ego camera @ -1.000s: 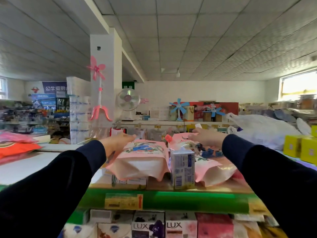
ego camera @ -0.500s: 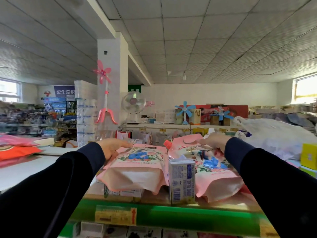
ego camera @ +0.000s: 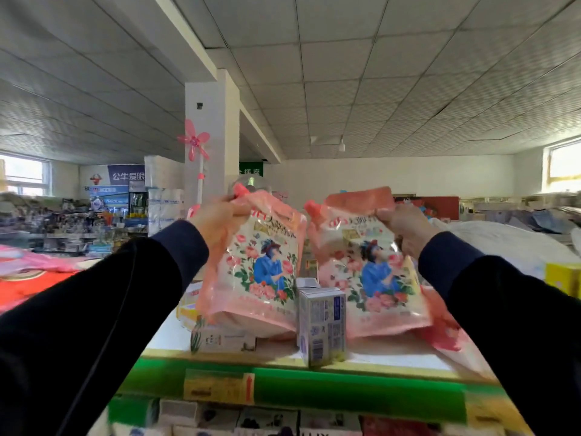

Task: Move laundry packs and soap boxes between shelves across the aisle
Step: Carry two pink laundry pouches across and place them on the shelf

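Daylight streaming in from windows at three and nine o'clock, glaring white, ceiling lines bowing toward edges, motion blur smearing shelves at nine o'clock

My left sleeve and right sleeve are dark navy, long and plain, each ending in a snug, slightly bluer cuff at the wrist. My left hand and right hand are bare.

We hold both arms out, left hand and right hand each gripping a pack's top.
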`<state>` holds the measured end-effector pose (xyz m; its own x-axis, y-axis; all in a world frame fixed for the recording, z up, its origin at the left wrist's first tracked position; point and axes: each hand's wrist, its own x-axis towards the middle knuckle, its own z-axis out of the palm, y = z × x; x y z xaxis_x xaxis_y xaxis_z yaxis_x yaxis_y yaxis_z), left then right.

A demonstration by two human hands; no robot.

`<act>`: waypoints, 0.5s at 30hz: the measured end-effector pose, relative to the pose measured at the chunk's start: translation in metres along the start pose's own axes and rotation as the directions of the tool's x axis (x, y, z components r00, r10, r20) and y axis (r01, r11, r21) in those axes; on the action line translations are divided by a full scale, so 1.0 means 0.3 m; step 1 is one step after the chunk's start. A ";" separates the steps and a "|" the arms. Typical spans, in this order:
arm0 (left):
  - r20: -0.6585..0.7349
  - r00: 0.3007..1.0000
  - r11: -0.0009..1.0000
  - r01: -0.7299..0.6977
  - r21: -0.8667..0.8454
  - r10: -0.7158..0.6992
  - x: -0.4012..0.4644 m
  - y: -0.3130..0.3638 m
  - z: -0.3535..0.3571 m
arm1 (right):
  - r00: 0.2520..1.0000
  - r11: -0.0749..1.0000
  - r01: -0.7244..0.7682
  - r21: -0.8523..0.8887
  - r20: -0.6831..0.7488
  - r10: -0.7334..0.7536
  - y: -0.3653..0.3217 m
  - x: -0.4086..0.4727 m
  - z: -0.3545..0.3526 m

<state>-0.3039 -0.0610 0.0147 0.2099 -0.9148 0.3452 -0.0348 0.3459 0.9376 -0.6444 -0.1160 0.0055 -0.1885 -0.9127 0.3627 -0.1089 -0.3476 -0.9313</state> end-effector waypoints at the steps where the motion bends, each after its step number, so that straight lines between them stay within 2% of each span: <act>1: 0.011 0.999 0.999 -0.032 -0.011 0.032 -0.012 0.026 0.009 | 1.000 0.997 0.023 0.069 -0.012 -0.022 -0.020 -0.009 -0.003; 5: 0.021 0.979 0.975 -0.198 -0.098 0.200 -0.045 0.078 0.023 | 0.988 0.981 0.149 0.128 -0.068 -0.141 -0.011 -0.058 0.036; 8: 0.032 0.956 0.950 -0.286 -0.125 0.292 -0.098 0.025 0.017 | 0.981 0.963 0.192 0.188 -0.051 -0.186 0.009 -0.081 0.052; 13: 0.051 0.953 0.947 -0.289 -0.138 0.298 -0.147 -0.047 -0.012 | 0.982 0.946 0.171 0.277 0.031 -0.187 0.050 -0.105 -0.011; 15: 0.088 0.965 0.969 -0.244 -0.044 0.247 -0.161 -0.041 -0.006 | 0.980 0.937 0.143 0.318 0.084 -0.178 0.070 -0.128 -0.053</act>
<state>-0.3117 -0.0207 -0.0135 0.1083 -0.8157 0.5683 -0.0414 0.5675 0.8224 -0.6549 -0.0848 -0.0276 -0.0834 -0.8510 0.5186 0.1817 -0.5247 -0.8317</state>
